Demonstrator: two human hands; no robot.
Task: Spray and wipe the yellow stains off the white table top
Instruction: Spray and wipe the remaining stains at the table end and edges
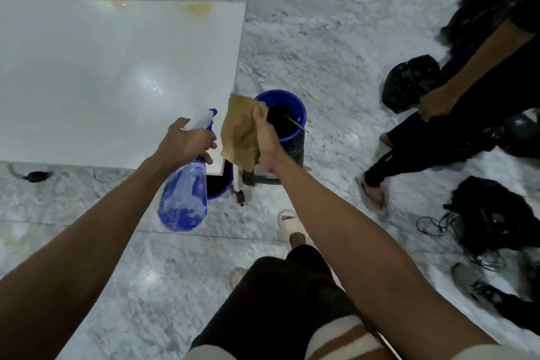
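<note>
The white table top (87,73) fills the upper left. Two yellow stains lie near its far edge: a larger one (199,9) by the far right corner and a fainter one (119,4) left of it. My left hand (182,142) grips the neck of a clear blue spray bottle (184,199), whose nozzle points away over the table's near right corner. My right hand (266,137) holds a brown cloth (241,131) hanging just off the table's right edge, beside the bottle.
A blue bucket (301,114) with a stick in it stands right of the table, and a second blue one (222,187) under the corner. Another person (455,114) stands at right holding a black bag (409,82). Black cables and shoes lie on the marble floor at right.
</note>
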